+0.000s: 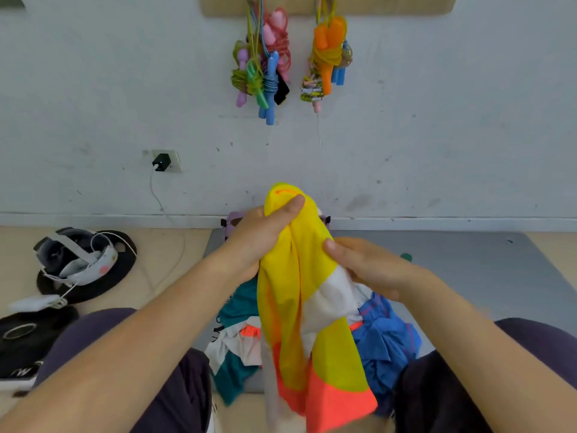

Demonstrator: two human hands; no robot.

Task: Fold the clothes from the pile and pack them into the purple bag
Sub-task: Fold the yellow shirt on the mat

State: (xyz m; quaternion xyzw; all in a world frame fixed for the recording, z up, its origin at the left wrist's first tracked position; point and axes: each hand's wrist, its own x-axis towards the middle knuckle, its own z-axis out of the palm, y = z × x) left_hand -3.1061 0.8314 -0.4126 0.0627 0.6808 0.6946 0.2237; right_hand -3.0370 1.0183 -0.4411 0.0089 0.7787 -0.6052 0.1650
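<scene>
The left hand point(265, 232) holds the top of a yellow shirt point(290, 292) (it also has white and orange parts), fingers curled tight around it. The right hand point(365, 270) pinches its side. The shirt hangs over the clothes pile point(384, 335) on the gray mat point(468, 260). The purple bag point(232, 221) peeks out behind the hands, by the wall.

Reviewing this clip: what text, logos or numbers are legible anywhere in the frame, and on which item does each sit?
Nothing can be read for certain.
Teal garment in the pile: dark lettering runs along its edge, too blurred and crumpled to read.
Black item on the floor at far left: white marks, possibly letters, cut off and unreadable.
Yellow garment, gripped by the left hand and right hand: no print visible.
</scene>
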